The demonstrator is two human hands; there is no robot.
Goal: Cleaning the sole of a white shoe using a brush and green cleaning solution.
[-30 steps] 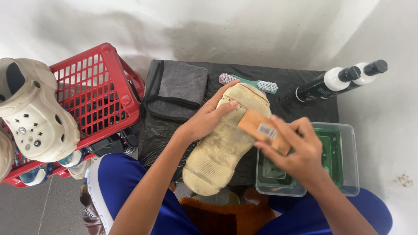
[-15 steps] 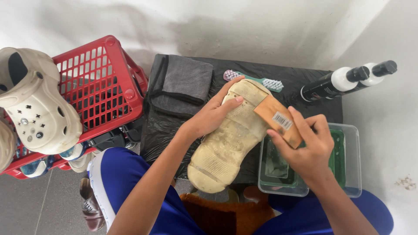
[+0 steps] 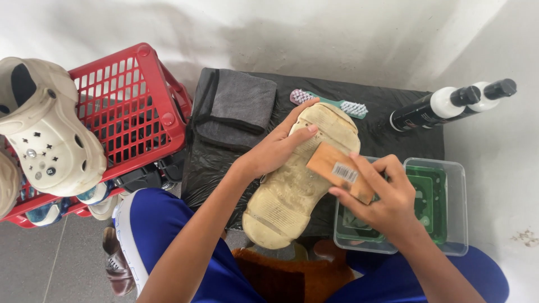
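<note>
The right hand (image 3: 387, 196) grips a wooden brush (image 3: 339, 171) against the sole of a beige shoe (image 3: 297, 185), which the left hand (image 3: 278, 148) clasps near the toe over the black-covered surface (image 3: 382, 106). Beside them, a clear tub (image 3: 455, 224) holds green liquid. Farther left, a red basket (image 3: 151, 101) carries pale clogs (image 3: 45, 140).

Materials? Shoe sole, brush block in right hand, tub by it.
Shoe: looks like matte foam or rubber, beige, grimy moulded tread. Brush block: probably wood, tan with flat faces, held by the right hand. Tub: clear glossy plastic, see-through walls.
</note>
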